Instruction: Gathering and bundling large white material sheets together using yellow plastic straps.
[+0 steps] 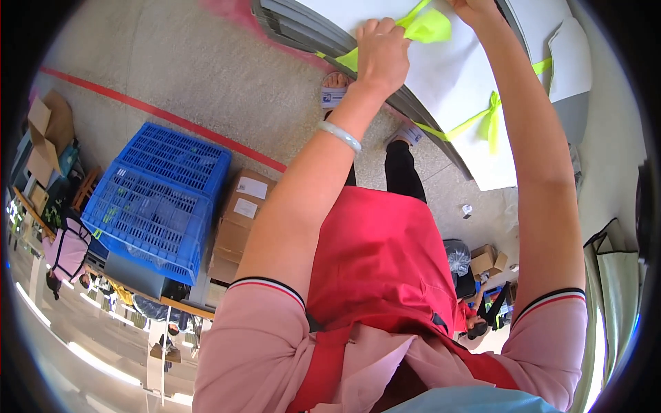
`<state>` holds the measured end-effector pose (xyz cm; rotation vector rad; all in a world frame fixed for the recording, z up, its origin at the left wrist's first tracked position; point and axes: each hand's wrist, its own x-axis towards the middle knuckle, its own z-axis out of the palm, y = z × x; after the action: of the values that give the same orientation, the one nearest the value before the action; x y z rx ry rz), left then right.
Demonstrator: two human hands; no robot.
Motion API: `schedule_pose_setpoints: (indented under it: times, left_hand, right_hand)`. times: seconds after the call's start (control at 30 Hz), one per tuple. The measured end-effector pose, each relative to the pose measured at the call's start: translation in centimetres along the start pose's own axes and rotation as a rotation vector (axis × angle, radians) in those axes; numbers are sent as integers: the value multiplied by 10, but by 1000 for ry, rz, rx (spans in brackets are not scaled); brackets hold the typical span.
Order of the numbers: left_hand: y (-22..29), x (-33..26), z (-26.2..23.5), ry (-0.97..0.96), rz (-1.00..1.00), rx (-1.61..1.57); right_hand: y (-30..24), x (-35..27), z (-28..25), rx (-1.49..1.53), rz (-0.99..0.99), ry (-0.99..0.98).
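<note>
My left hand [383,55] is closed around a neon yellow strip [428,26], whose loose part spreads out to the right of the fingers. It sits over the edge of a stack of large sheets [460,82], white on top with grey edges. My right hand [474,9] is at the upper frame edge above the same stack, its fingers curled together; they are partly cut off, and what they hold cannot be made out. Nearer to me, a second neon yellow strip [490,122] is tied in a knot across the stack, its ends lying on the white top sheet.
Blue plastic crates [155,206] and a brown cardboard box [241,213] stand to my left. Another white sheet bundle [570,62] with a yellow strip is at the far right, near a green-grey curtain [615,289]. Other people are in the background on both sides.
</note>
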<state>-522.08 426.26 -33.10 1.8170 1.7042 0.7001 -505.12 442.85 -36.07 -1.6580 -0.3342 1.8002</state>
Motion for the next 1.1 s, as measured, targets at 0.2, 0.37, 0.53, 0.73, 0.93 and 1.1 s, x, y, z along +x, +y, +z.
schedule_pose_setpoints:
  times: [0.2,0.37,0.53,0.73,0.93,1.1]
  left_hand:
    - [-10,13,-19,182,110,-116]
    - [23,78,-15,-120,-41,-659]
    - [3,61,12,-77,-141,-368]
    - [20,103,17,-295,-555,-704]
    - [-1,91,43,-354,-536,-964]
    - [12,72,26,-283,73,-501]
  right_hand:
    - [14,-17,21,-23,-145,104]
    - [19,17,-10,-635,-441,133]
    - [1,7,-9,-807,-575,35]
    - [7,-56,-30,-389,-552,98]
    - [-6,-134,22,-975,-680,-131]
    - [-30,-99,9,-1098,-563,-113]
